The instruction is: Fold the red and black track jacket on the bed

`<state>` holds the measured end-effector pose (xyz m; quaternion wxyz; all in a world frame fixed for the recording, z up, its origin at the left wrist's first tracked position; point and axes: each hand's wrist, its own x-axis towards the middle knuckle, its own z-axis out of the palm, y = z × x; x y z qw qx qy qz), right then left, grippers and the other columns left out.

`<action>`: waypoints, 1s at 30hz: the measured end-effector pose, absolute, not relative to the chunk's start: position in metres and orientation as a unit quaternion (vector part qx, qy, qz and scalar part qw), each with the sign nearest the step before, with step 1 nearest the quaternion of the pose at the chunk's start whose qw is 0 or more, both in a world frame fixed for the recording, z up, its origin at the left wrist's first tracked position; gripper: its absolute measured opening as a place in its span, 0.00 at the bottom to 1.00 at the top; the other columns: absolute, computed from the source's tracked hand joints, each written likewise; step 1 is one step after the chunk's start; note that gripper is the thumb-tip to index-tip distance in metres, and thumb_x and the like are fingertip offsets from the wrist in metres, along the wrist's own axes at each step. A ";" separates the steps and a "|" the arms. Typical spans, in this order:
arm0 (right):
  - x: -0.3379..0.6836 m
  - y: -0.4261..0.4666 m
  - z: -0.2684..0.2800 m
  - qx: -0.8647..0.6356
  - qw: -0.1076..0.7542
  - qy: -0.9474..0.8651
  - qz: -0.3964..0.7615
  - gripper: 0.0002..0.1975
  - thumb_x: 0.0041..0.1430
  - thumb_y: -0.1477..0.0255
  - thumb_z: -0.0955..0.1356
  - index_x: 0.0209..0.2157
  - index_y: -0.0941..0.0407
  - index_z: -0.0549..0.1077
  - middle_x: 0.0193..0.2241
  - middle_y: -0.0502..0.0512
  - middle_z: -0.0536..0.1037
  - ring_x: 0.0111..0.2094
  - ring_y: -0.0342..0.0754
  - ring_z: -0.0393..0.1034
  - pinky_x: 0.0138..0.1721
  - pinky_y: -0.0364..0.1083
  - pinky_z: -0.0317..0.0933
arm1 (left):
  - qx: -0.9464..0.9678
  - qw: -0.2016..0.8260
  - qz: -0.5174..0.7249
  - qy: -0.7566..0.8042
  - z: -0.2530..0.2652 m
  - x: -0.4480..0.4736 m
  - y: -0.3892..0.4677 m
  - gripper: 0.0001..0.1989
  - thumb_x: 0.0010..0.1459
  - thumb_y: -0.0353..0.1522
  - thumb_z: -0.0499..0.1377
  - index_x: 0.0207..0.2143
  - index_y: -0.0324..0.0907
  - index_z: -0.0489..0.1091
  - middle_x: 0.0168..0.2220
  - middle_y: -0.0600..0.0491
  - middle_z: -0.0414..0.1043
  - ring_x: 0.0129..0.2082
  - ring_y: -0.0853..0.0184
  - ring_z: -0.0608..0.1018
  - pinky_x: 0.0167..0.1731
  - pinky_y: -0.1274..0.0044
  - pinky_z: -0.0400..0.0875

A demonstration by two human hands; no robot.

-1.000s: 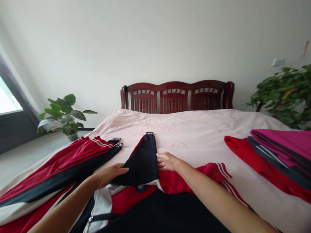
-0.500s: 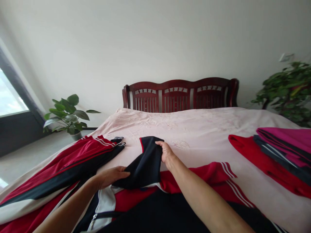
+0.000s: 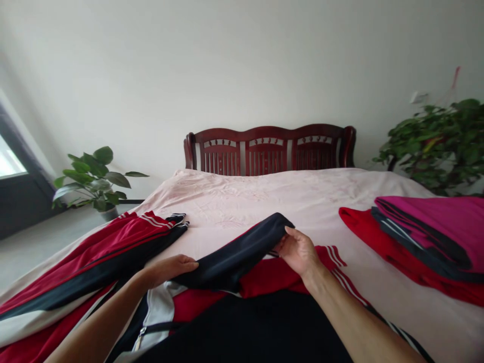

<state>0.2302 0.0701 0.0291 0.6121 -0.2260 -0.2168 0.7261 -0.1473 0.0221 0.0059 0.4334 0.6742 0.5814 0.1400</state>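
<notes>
A track jacket in navy, red and white [image 3: 260, 275] lies in front of me on the bed. Its navy part, which looks like the collar [image 3: 238, 244], is lifted and stretched between my hands. My left hand [image 3: 174, 269] pinches the left end, and my right hand [image 3: 300, 252] grips the upper right end. Striped red cuffs [image 3: 336, 257] stick out past my right wrist. Below my left hand a zipper pull [image 3: 142, 331] shows on a white panel. My forearms cover parts of the jacket.
More red and navy sportswear [image 3: 91, 257] is spread along the bed's left side. Folded clothes in magenta, navy and red [image 3: 427, 222] are stacked at right. A pale pink sheet [image 3: 242, 196] covers the bed, with a dark wooden headboard [image 3: 264, 133] behind. Potted plants [image 3: 94, 176] flank it.
My right hand has moved right and slightly down, pulling the navy part from a raised, folded shape into a longer slanted band. My left hand keeps its hold. The view has turned slightly right.
</notes>
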 end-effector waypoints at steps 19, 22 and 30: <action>0.296 0.045 0.011 -0.348 0.684 -0.104 0.633 0.10 0.53 0.84 0.67 0.31 0.53 0.71 0.27 0.46 0.80 0.26 0.41 0.74 0.24 0.39 0.69 | 0.751 0.226 0.058 0.618 -0.010 -0.153 0.034 0.20 0.56 0.47 0.52 0.31 0.41 0.73 0.26 0.56 0.70 0.27 0.68 0.69 0.28 0.77 0.59; 0.311 0.035 0.007 -0.379 0.659 -0.134 0.636 0.10 0.51 0.84 0.68 0.31 0.53 0.71 0.27 0.46 0.80 0.25 0.41 0.74 0.23 0.39 0.68 | 0.743 0.181 0.063 0.641 -0.005 -0.151 0.028 0.15 0.55 0.42 0.56 0.34 0.42 0.75 0.30 0.53 0.75 0.32 0.63 0.74 0.33 0.75 0.63; 0.329 0.043 -0.017 -0.493 0.562 -0.208 0.631 0.08 0.51 0.80 0.70 0.29 0.53 0.70 0.19 0.47 0.75 0.18 0.42 0.68 0.14 0.37 0.59 | 0.872 0.056 0.145 0.465 0.015 -0.077 -0.018 0.14 0.62 0.36 0.58 0.51 0.49 0.70 0.47 0.51 0.73 0.47 0.61 0.72 0.48 0.70 0.63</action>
